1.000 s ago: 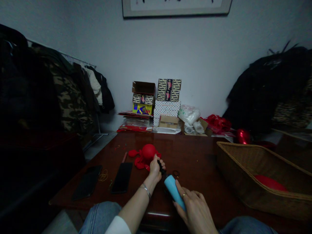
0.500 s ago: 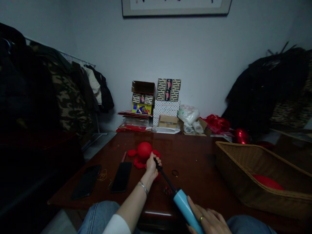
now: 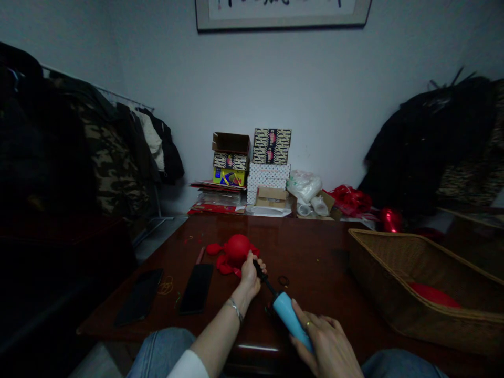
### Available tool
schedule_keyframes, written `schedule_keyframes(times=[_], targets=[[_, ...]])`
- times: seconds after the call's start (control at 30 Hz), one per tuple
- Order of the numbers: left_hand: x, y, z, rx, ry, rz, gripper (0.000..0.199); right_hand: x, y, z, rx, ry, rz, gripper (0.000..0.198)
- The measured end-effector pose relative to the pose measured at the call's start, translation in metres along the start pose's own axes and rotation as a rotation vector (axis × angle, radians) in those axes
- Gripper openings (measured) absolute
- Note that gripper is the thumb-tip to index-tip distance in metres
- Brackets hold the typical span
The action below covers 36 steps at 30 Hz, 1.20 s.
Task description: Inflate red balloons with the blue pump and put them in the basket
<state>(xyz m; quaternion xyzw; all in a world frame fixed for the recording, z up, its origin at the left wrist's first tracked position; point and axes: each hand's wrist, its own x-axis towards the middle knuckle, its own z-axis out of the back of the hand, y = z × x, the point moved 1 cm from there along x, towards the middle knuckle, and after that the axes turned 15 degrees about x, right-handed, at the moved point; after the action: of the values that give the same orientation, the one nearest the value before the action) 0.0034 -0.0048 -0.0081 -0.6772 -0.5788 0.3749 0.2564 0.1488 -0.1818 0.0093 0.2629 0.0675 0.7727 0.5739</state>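
My left hand (image 3: pixel 251 274) is closed around the black nozzle end of a hand pump, with a partly inflated red balloon (image 3: pixel 237 249) just beyond its fingers. Whether the fingers also pinch the balloon's neck is hidden. Wrapped round the blue barrel of the balloon pump (image 3: pixel 289 315) is my right hand (image 3: pixel 325 338), wearing a ring. A short length of the black rod shows between barrel and nozzle end. Several small limp red balloons (image 3: pixel 223 265) lie on the table beside and behind the inflated one.
Two dark phones (image 3: pixel 196 289) and yellow rubber bands (image 3: pixel 166 285) lie on the left of the brown table (image 3: pixel 315 294). A black hair tie (image 3: pixel 283 281) is right of my left hand. The wicker basket (image 3: pixel 378 283) at right holds a red balloon (image 3: pixel 433 295). Boxes (image 3: pixel 271 176) stand behind.
My right hand has pushed the blue barrel up and left toward my left hand, so less rod shows. The red balloon and left hand have shifted slightly right and down.
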Motion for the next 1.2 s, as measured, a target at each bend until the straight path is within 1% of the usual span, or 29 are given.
schedule_keyframes(times=[0.23,0.43,0.63,0.8,0.97,1.1,1.2], targets=[[-0.007,0.005,-0.006,0.006,-0.001,0.025,0.032,0.03,0.015,-0.001,-0.014,0.03,-0.068,0.05],[-0.007,0.006,-0.005,0.009,-0.009,0.015,0.036,0.036,0.019,-0.004,-0.022,0.036,-0.086,0.052],[-0.002,0.002,-0.003,0.007,-0.029,-0.027,0.038,0.027,0.018,-0.01,-0.017,-0.023,-0.04,0.054],[0.0,-0.002,0.0,0.002,-0.023,-0.028,0.038,0.017,0.015,-0.01,-0.021,-0.063,-0.006,0.055],[0.004,-0.008,0.004,0.0,-0.033,-0.066,0.037,-0.002,-0.001,-0.004,-0.014,-0.044,0.064,0.058],[0.007,-0.011,0.006,0.004,-0.045,-0.07,0.036,-0.019,-0.017,-0.003,-0.031,-0.089,0.152,0.065],[0.008,-0.012,0.006,0.001,-0.048,-0.068,0.037,-0.027,-0.022,-0.003,-0.041,-0.098,0.169,0.067]])
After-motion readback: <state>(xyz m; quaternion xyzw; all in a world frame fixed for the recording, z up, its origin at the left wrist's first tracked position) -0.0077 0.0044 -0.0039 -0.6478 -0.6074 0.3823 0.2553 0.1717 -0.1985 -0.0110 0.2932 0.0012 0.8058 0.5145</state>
